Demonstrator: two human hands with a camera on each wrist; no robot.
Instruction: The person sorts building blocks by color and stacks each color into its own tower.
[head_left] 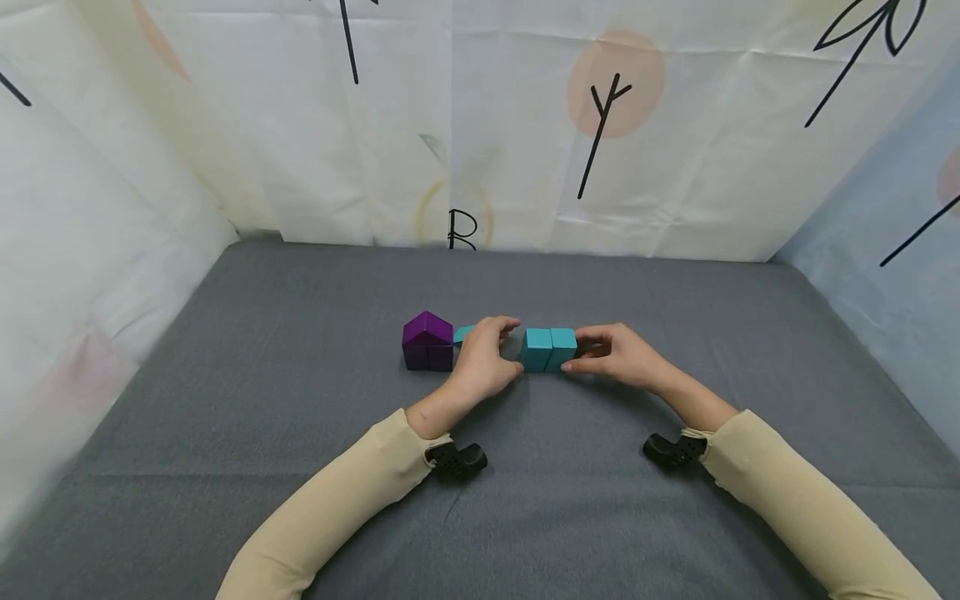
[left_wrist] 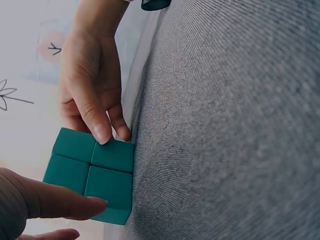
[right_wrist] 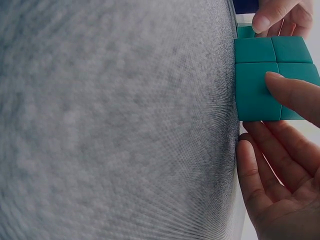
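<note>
A teal block (head_left: 550,348) of cubes stands on the grey cloth between both hands, its seams dividing the face two by two in the wrist views. My right hand (head_left: 626,358) holds its right end, the thumb (right_wrist: 292,95) on the front face and the fingers around the far side. My left hand (head_left: 483,358) curves loosely at the left end, thumb tip right at the block's edge and fingers toward the back. Behind the left hand, a smaller teal piece (head_left: 463,334) is partly hidden. It sits beside a purple block shape (head_left: 427,343) with a peaked top.
Grey cloth (head_left: 300,400) covers the table around the blocks. Pale patterned sheets (head_left: 510,125) rise at the back and both sides. A black wrist camera (head_left: 457,460) sits below the left cuff, and another black camera (head_left: 675,451) below the right.
</note>
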